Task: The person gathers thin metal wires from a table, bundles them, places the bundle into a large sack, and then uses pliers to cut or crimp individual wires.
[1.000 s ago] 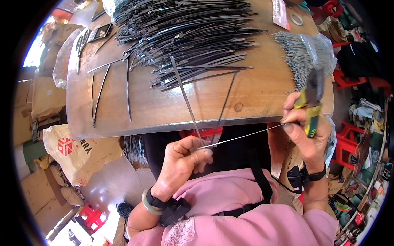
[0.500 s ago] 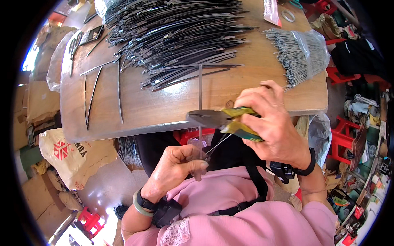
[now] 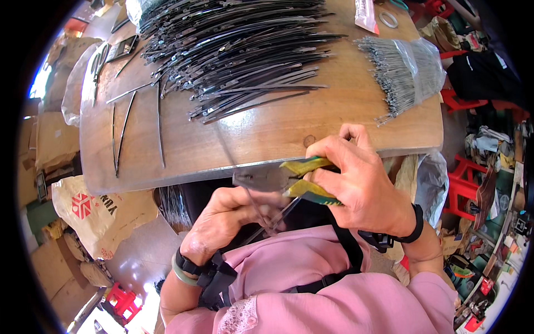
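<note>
My right hand [image 3: 361, 186] is closed round pliers [image 3: 305, 166] with yellow and green handles. Their dark jaws point left, just off the table's front edge. Below the jaws, my left hand [image 3: 225, 211] is closed on a dark, narrow flat strip [image 3: 225, 146], which rises past the jaws toward the table and is smeared by motion. A thin metal rod or wire [image 3: 289, 210] runs from the left fingers up toward the pliers. The blur hides whether the jaws touch the strip. A large heap of similar dark strips [image 3: 239, 53] lies on the table.
On the wooden table [image 3: 334, 125] lie a plastic-wrapped bundle of thin metal rods [image 3: 409, 72], scissors [image 3: 99, 62], a dark phone-like device [image 3: 122, 49], a tape ring [image 3: 388, 20] and a few loose strips at left. A brown paper bag [image 3: 117, 220] and red stools [image 3: 463, 186] stand around.
The pliers and my right hand have moved left and down toward my left hand. The strip, upright before, now leans to the left. My left hand has turned and its fingers are blurred.
</note>
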`<control>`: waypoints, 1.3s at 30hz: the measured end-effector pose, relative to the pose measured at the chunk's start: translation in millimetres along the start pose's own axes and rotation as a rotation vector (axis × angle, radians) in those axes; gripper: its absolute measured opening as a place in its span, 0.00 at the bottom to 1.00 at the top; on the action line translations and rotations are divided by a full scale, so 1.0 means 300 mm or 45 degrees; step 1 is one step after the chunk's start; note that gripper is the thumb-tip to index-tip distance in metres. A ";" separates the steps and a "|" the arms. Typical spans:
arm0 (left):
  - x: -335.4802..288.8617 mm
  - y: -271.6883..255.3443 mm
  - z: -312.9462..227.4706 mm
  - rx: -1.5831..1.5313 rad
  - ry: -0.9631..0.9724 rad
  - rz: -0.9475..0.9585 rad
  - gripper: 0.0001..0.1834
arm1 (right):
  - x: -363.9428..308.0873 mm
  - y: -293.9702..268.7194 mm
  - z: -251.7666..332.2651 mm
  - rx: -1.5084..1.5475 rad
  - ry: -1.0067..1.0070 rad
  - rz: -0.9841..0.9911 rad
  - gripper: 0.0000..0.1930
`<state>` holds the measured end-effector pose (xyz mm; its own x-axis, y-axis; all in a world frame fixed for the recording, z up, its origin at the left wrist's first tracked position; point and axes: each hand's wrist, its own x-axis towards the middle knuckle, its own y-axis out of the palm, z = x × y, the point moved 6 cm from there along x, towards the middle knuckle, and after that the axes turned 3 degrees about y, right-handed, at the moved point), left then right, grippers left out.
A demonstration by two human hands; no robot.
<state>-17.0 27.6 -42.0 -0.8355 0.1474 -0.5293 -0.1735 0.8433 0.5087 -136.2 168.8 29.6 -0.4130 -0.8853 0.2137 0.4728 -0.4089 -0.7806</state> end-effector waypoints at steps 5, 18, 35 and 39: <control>0.027 0.083 -0.001 0.069 -0.200 0.041 0.10 | -0.023 0.025 0.011 0.019 -0.008 0.025 0.12; 0.006 0.074 0.056 -0.507 0.204 -0.242 0.11 | -0.167 -0.007 -0.072 0.512 0.502 0.032 0.18; -0.062 -0.022 0.040 0.160 0.456 -0.652 0.05 | -0.116 0.147 0.021 0.286 0.146 0.298 0.17; -0.112 -0.111 -0.006 0.242 0.443 -0.696 0.11 | -0.086 0.062 -0.030 0.367 0.121 0.191 0.18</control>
<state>15.9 -6.4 -40.0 -0.7784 -0.4747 -0.4109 -0.5510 0.8301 0.0849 -123.7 186.1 4.4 -0.3865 -0.9213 0.0425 0.7288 -0.3333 -0.5981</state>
